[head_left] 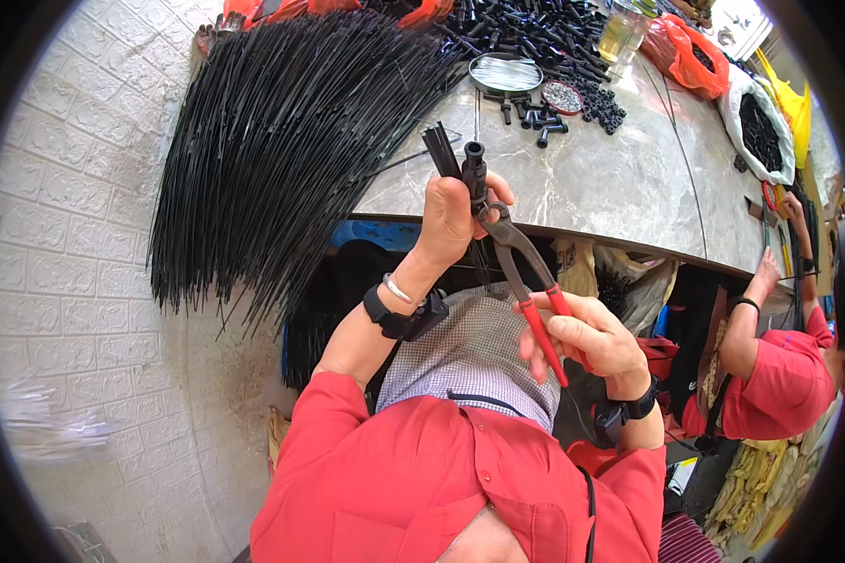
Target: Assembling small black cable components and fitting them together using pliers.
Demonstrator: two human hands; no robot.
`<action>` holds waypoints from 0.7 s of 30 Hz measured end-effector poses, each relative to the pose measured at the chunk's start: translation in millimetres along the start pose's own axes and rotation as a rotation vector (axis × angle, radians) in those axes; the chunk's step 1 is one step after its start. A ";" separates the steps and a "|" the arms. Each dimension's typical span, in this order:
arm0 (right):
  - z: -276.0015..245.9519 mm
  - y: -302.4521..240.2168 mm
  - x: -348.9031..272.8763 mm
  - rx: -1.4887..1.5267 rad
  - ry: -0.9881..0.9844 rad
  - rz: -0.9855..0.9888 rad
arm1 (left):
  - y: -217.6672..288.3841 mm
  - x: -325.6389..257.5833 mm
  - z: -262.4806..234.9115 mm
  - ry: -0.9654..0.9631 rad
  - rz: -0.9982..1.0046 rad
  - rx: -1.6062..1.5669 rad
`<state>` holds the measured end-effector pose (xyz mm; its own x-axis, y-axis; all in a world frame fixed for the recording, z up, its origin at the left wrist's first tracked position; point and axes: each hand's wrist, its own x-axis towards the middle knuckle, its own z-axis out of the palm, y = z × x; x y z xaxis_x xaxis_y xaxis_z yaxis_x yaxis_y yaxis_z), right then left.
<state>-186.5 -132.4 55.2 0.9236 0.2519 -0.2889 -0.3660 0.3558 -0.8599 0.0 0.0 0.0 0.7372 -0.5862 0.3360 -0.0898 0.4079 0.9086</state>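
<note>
My left hand (449, 220) is closed around a short bundle of thin black strips (440, 153) and an upright black tubular plastic fitting (475, 171) with a flared top. My right hand (593, 336) grips the red handles of a pair of end-cutting pincers (524, 253). Their dark jaws lie at the lower part of the fitting, beside my left fingers. Whether the jaws bite on anything cannot be seen. Both hands are over my checked apron (441, 347), just in front of the table edge.
A large heap of long black strips (282, 150) overhangs the grey table (620, 174) at left. Further back are a dish of white pins (505, 72), a red-rimmed dish of small metal pieces (561, 97) and many black fittings (535, 33). At right, another person (770, 375) works.
</note>
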 end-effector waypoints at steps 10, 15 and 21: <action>-0.4 -3.0 -2.3 0.139 -0.060 0.037 | -10.9 0.7 -2.0 -0.035 -0.021 -0.129; 0.5 -4.9 -0.8 0.208 -0.057 0.079 | -9.4 1.3 -3.9 -0.030 -0.033 -0.142; 2.7 -7.1 1.1 0.048 0.048 0.179 | -1.9 5.8 -3.8 -0.049 -0.049 -0.123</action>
<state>-183.2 -132.2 62.1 0.8473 0.2722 -0.4561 -0.5288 0.3517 -0.7725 6.9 -1.5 -0.7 0.7050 -0.6395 0.3065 0.0306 0.4592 0.8878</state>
